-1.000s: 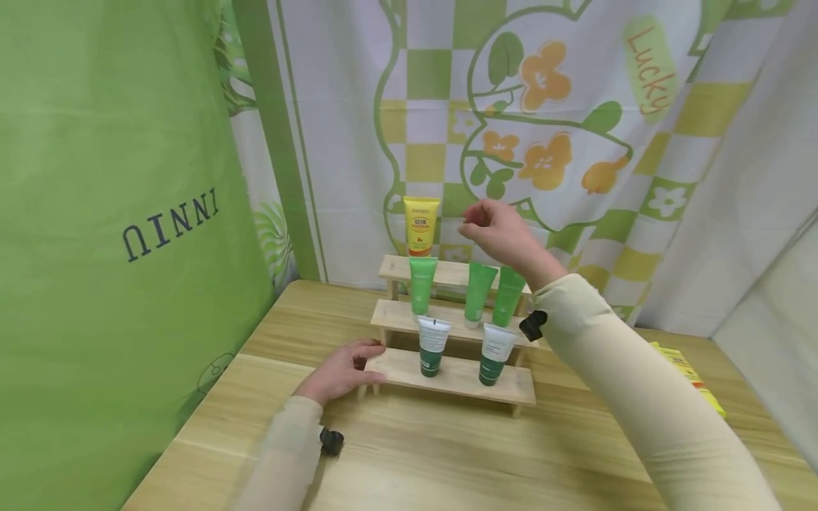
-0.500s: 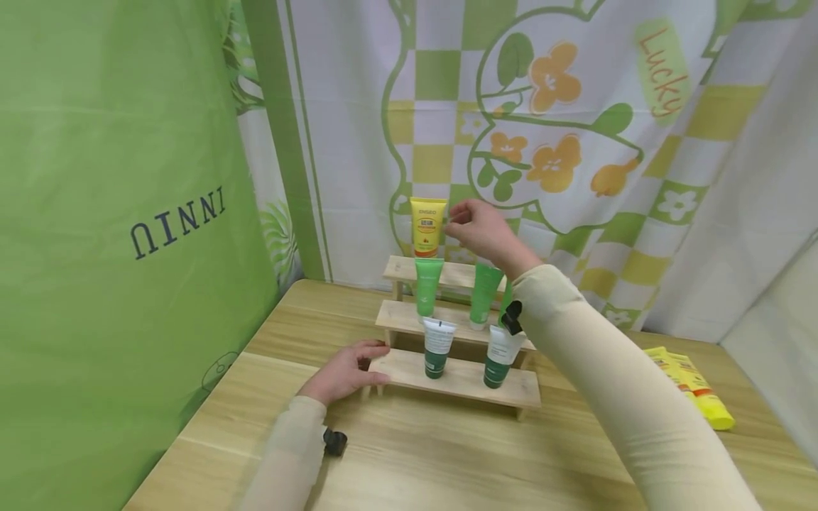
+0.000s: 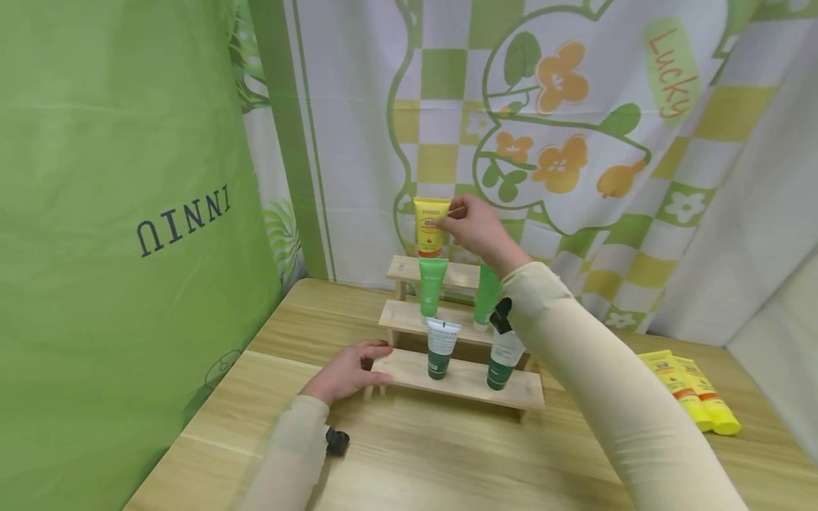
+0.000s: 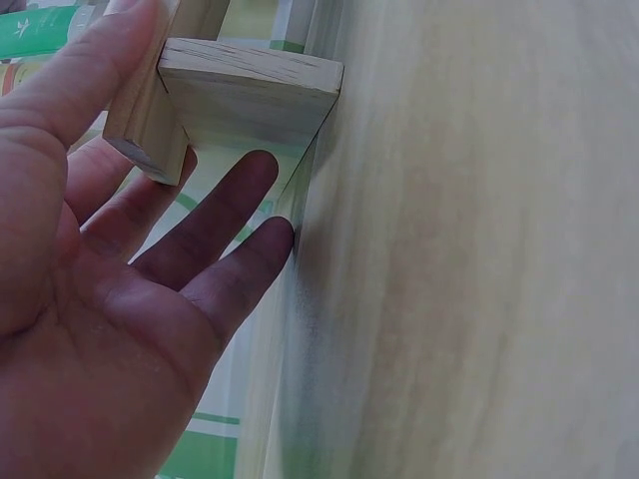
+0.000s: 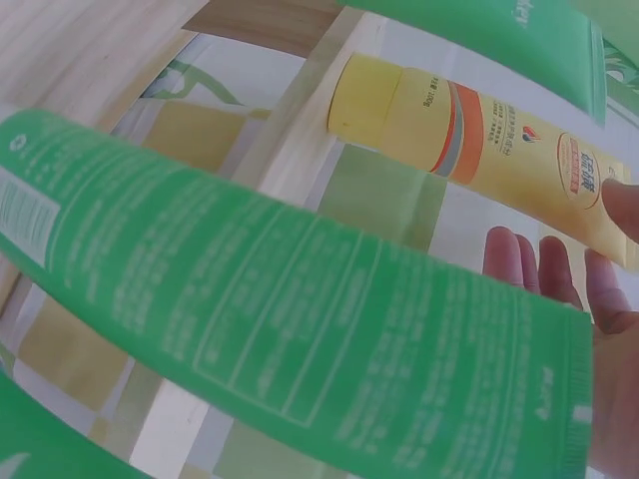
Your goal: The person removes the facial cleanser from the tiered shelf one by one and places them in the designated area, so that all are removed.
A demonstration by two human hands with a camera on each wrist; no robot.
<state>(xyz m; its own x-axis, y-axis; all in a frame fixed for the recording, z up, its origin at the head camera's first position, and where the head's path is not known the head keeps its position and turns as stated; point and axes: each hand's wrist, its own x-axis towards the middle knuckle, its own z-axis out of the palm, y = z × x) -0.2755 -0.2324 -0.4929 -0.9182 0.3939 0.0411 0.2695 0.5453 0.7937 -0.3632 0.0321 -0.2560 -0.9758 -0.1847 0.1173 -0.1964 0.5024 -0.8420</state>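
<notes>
A three-step wooden display stand [image 3: 471, 381] holds several upright squeeze tubes. My left hand [image 3: 346, 372] grips the left end of its lowest step; in the left wrist view the thumb and index finger are at the wooden end [image 4: 145, 125], the other fingers loosely spread beneath. My right hand [image 3: 481, 228] pinches the upper right edge of a yellow squeeze tube [image 3: 427, 243] on the top step, cap down. In the right wrist view the thumb lies on the front of this yellow tube [image 5: 509, 155], and a green tube [image 5: 290, 299] crosses the foreground.
Green tubes [image 3: 432, 285] stand on the middle step, partly behind my right forearm. White-and-dark-green tubes [image 3: 441, 349] stand on the lowest step. Two more yellow tubes [image 3: 698, 389] lie on the table [image 3: 409, 468] at right. A patterned curtain [image 3: 358, 142] hangs behind.
My right hand has moved left along the top step and taken hold of the yellow tube's edge. The left hand keeps its place on the stand. The view has shifted slightly.
</notes>
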